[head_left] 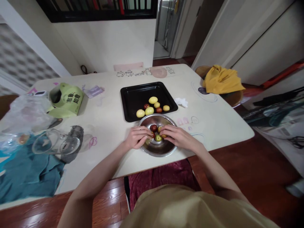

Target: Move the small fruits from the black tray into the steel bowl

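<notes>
A round steel bowl (158, 152) stands near the front edge of the table with several red and yellow-green jujubes (158, 137) in it. My left hand (138, 136) reaches over the bowl's left rim, fingers curled on a reddish jujube (152, 135) and partly covering it. From the right, my right hand (175, 135) reaches in with its fingertips on a brownish jujube (163, 136). Just beyond the bowl lies a black baking tray (135, 95); several yellow-green and red jujubes (149, 110) rest along its near side.
A crumpled white tissue (181, 102) lies right of the tray. On the left are a green paper box (68, 101), a clear plastic bag (26, 110), a glass pitcher (57, 142) and a teal cloth (30, 174). A yellow cloth (222, 79) drapes over a chair at the right.
</notes>
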The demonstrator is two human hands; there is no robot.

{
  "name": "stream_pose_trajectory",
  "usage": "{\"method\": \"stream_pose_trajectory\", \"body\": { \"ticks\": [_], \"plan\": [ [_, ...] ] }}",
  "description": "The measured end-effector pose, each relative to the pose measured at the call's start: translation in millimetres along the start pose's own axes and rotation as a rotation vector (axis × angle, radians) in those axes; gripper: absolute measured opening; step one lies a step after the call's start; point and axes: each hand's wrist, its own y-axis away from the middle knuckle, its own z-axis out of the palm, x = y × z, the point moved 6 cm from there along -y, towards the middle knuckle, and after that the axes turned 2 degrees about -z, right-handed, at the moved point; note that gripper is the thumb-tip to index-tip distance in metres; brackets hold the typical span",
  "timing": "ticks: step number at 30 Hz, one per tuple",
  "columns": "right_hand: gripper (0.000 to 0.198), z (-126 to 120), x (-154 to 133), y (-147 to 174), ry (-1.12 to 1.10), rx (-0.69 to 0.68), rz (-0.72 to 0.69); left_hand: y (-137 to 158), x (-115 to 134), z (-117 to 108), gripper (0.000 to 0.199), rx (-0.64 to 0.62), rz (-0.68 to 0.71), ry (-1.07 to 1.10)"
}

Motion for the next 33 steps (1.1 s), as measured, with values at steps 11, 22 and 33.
{"method": "stream_pose_trajectory", "body": {
  "ticks": [11,22,33],
  "plan": [
    [0.014,0,-3,-2,-0.008,-0.053,0.026,0,-1,0,0.034,0.019,0.015,0.036],
    [0.010,-14,3,-11,-0.080,0.021,0.014,0,0,0,0.039,0.020,0.003,0.025],
    [0.019,-41,97,-69,0.053,0.174,0.063,3,-2,3,0.036,0.028,0.002,0.032]
  ]
}}
